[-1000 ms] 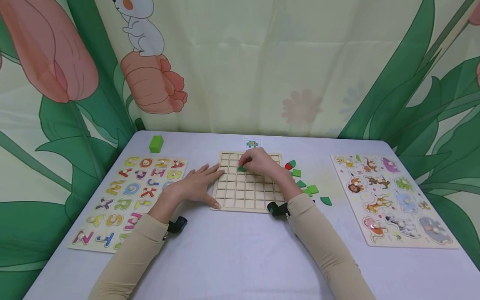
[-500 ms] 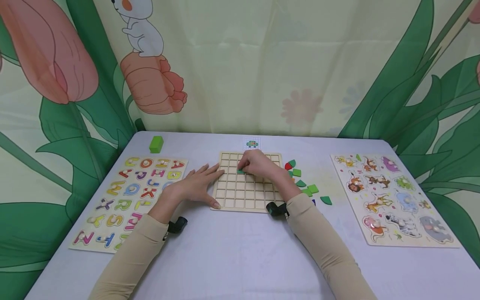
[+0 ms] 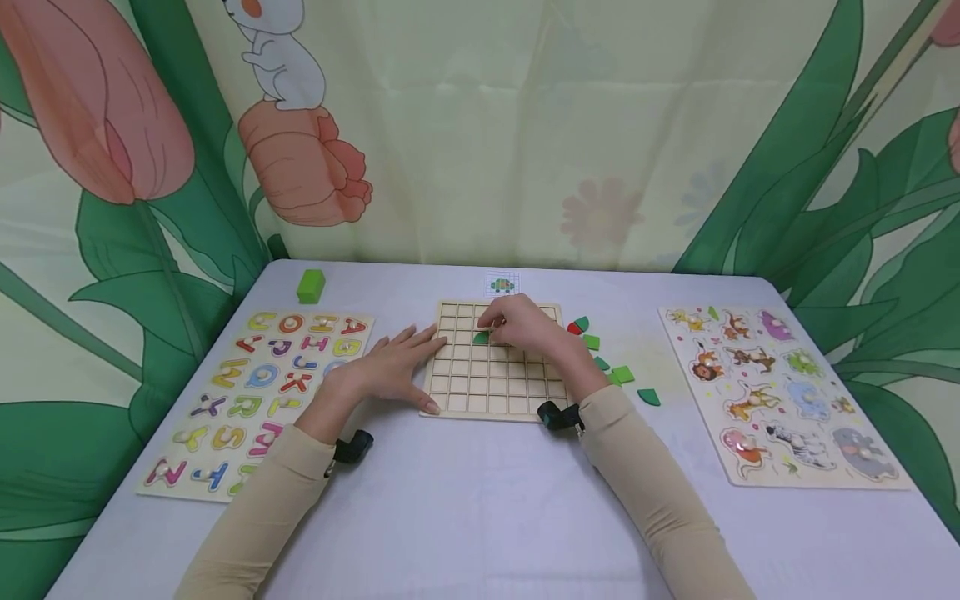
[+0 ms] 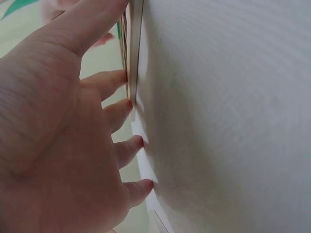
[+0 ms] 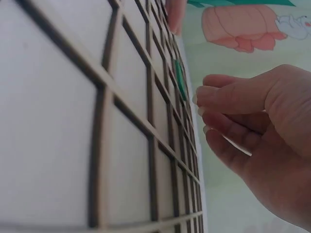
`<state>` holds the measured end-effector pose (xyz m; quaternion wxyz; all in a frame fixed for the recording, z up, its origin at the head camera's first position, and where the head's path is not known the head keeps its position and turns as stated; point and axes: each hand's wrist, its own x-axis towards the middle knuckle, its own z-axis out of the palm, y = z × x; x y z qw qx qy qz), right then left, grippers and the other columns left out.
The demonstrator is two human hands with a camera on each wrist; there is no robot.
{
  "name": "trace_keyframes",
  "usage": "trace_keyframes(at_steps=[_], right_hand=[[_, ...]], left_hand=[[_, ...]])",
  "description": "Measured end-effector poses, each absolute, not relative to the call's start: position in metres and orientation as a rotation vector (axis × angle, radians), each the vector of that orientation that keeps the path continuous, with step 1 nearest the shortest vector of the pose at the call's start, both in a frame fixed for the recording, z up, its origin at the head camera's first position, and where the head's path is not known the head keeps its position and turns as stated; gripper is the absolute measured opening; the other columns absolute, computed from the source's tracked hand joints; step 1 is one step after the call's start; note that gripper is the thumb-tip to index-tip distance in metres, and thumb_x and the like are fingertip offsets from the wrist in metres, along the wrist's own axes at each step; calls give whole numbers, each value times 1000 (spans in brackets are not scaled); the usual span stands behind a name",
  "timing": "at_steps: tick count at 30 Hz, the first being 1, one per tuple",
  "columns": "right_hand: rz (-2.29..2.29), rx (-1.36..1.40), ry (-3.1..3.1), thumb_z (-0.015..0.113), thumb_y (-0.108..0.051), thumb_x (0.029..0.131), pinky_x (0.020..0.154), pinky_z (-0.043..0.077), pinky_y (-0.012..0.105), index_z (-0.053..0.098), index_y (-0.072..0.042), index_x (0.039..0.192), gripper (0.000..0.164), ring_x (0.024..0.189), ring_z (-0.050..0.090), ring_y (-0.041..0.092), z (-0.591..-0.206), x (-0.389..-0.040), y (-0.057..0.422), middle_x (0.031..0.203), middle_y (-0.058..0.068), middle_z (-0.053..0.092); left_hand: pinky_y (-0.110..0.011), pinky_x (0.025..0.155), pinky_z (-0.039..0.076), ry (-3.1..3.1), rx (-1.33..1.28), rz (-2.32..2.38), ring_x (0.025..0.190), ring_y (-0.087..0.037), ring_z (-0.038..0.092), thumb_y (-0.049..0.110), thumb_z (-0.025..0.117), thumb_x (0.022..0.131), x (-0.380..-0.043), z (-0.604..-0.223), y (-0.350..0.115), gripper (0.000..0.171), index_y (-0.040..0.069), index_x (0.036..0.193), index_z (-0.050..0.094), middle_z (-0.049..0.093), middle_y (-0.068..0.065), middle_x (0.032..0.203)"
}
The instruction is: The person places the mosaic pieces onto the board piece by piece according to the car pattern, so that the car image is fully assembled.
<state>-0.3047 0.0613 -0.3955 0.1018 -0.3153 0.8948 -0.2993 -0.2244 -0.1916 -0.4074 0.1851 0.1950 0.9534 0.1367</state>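
Right hand [image 3: 524, 325] lifted, released 1 green piece [image 3: 481, 337] | left hand [image 3: 393, 367] splayed, touching board [image 3: 478, 402] | white table [image 3: 450, 508] | tulip curtain [image 3: 465, 158]

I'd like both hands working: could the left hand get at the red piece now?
Probably not directly: the left hand rests at the left edge of the grid board, the red piece lies off its right edge, and the right hand is between.

From the head, the tabletop [image 3: 450, 508] is being viewed forward and down; left hand [image 4: 68, 141] and right hand [image 5: 267, 131] are being filmed closely, sidelong, in wrist views; the gridded board [image 3: 495, 385] is being shared by all three.
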Motion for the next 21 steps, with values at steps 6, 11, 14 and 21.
trace_keyframes(at_steps=[6, 11, 14, 21], right_hand=[[-940, -855, 2670, 63, -2, 91, 88, 55, 38, 74, -8, 113, 26, 104, 65, 24, -390, -307, 81, 115, 7, 72], [-966, -789, 2678, 63, -3, 92, 88, 54, 40, 72, -7, 117, 27, 105, 63, 25, -385, -307, 101, 116, 8, 72], [-970, -758, 2695, 62, -3, 92, 89, 53, 41, 71, -5, 119, 28, 105, 62, 26, -382, -308, 113, 116, 10, 72], [-879, -678, 2752, 62, -6, 93, 90, 54, 44, 70, -4, 122, 30, 105, 62, 27, -378, -307, 141, 117, 14, 70]], left_hand=[[-68, 120, 8, 2681, 548, 404, 157, -35, 1, 68, 79, 67, -224, -406, -192, 117, 27, 160, 21, 5, 0, 170], [-68, 121, 8, 2683, 551, 408, 157, -35, 1, 67, 80, 67, -224, -405, -192, 117, 27, 160, 21, 5, 0, 170], [-68, 120, 8, 2689, 558, 405, 157, -36, 2, 67, 80, 67, -224, -405, -193, 117, 26, 159, 22, 5, -1, 170], [-68, 121, 7, 2679, 552, 418, 157, -35, 1, 68, 80, 66, -225, -407, -192, 117, 27, 159, 21, 5, 0, 170]])
